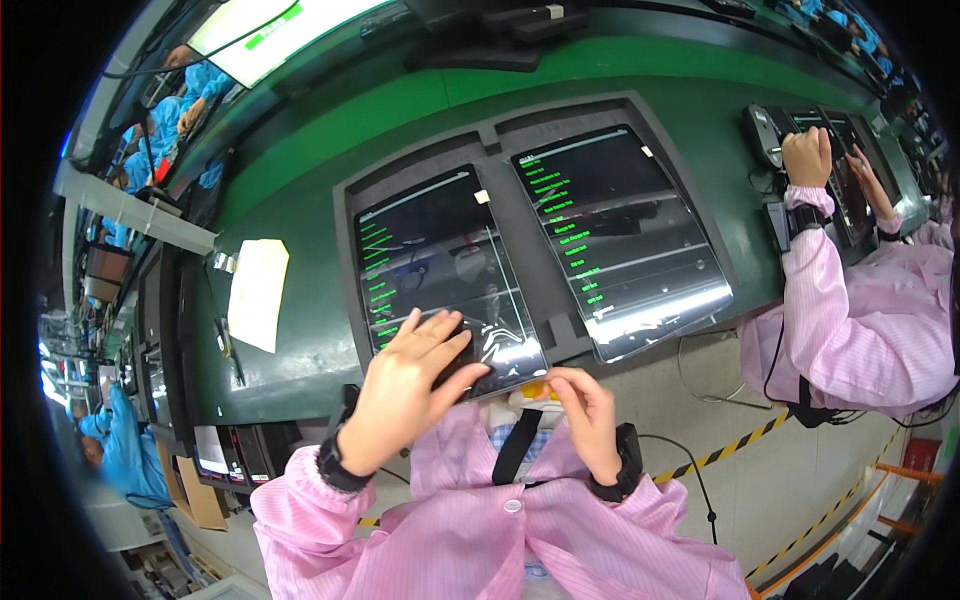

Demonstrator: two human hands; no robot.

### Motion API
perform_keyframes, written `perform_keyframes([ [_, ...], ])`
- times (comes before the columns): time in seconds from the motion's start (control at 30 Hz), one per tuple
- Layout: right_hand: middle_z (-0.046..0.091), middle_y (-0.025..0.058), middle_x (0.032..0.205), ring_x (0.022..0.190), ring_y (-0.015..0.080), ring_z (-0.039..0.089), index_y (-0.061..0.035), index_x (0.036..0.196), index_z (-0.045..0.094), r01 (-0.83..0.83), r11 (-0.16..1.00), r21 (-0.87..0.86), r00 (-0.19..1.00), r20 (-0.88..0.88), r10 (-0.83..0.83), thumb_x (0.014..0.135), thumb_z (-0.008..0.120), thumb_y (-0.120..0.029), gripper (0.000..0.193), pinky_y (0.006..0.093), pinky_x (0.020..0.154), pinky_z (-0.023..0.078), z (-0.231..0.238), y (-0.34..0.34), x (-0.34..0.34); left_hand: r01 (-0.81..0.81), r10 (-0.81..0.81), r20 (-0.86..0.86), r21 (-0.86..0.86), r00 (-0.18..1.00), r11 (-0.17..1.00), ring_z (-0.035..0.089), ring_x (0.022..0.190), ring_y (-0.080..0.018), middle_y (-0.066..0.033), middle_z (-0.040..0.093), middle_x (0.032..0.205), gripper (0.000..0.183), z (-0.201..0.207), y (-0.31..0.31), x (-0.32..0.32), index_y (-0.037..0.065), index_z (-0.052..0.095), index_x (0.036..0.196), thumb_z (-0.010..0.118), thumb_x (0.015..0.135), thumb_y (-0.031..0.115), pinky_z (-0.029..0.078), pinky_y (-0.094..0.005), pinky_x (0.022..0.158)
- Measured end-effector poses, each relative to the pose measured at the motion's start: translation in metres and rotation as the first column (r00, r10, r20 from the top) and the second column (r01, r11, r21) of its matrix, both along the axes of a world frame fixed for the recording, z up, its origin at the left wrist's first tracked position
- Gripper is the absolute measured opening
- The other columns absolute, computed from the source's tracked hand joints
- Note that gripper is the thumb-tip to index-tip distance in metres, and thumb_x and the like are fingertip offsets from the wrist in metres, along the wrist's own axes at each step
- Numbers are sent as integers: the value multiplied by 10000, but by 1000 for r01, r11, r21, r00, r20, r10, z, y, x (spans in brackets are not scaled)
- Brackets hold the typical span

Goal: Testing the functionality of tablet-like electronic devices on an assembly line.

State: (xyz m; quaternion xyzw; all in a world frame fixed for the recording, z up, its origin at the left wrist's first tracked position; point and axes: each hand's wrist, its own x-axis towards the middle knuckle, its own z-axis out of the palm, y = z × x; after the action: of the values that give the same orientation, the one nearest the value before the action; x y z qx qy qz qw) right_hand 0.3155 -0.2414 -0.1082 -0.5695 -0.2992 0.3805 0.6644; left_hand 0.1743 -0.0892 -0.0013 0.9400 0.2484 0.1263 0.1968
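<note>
Two dark tablets lie side by side in a grey foam tray (492, 138), their screens lit with lists of green text. My left hand (410, 370) rests on the lower part of the left tablet (440, 245), fingers stretched out on its glossy, wrinkled film. At that tablet's lower right corner is my right hand (588, 415), thumb and forefinger pinched together; what they hold, if anything, is too small to make out. A small yellow thing (535, 390) shows beside those fingertips. Neither hand touches the right tablet (625, 240). Small pale tabs stick to both tablets' upper right edges.
A yellowish paper sheet (259, 295) and a thin dark tool (228, 350) lie on the green bench (310, 375) to the left. Beyond the tray stands a bright monitor (275, 40). At right, a co-worker in a pink sleeve (815, 280) handles another device.
</note>
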Motion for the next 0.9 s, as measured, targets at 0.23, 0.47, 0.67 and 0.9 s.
perform_keyframes([
  [0.23, 662, 92, 831, 803, 117, 613, -1, 1241, 393, 50, 992, -115, 995, -76, -59, 933, 475, 3, 319, 230, 753, 467, 7, -38, 11, -54, 45, 69, 123, 997, 991, 456, 1241, -353, -134, 553, 1305, 263, 17, 28, -73, 84, 701, 1045, 566, 827, 145, 202, -557, 1099],
  [0.47, 663, 87, 804, 772, 137, 633, 12, 931, 553, 312, 934, -176, 950, 63, -306, 951, 531, -96, 112, 256, 750, 474, 7, -63, 48, 15, -3, -145, 83, 989, 996, 326, 1331, -354, -140, 447, 1406, 375, -11, 32, -97, 217, 708, 1101, 408, 939, 374, 96, -571, 1121],
  [0.67, 653, 65, 776, 724, 120, 624, -3, 857, 582, 493, 862, -115, 865, 167, -473, 937, 572, -132, 152, 236, 711, 462, 14, -70, 84, -67, 53, 58, 261, 997, 963, 328, 1327, -358, -179, 471, 1374, 657, 8, 58, -101, 192, 714, 1093, 172, 967, 541, 74, -521, 1135],
  [0.9, 652, 62, 786, 683, 96, 617, 13, 856, 617, 591, 805, -50, 806, 73, -587, 931, 591, -123, 158, 220, 671, 467, 19, -58, 104, 50, -63, 16, 433, 998, 900, 314, 1342, -366, -195, 434, 1399, 695, 52, 87, -22, 141, 692, 1117, 136, 975, 533, 101, -528, 1133],
])
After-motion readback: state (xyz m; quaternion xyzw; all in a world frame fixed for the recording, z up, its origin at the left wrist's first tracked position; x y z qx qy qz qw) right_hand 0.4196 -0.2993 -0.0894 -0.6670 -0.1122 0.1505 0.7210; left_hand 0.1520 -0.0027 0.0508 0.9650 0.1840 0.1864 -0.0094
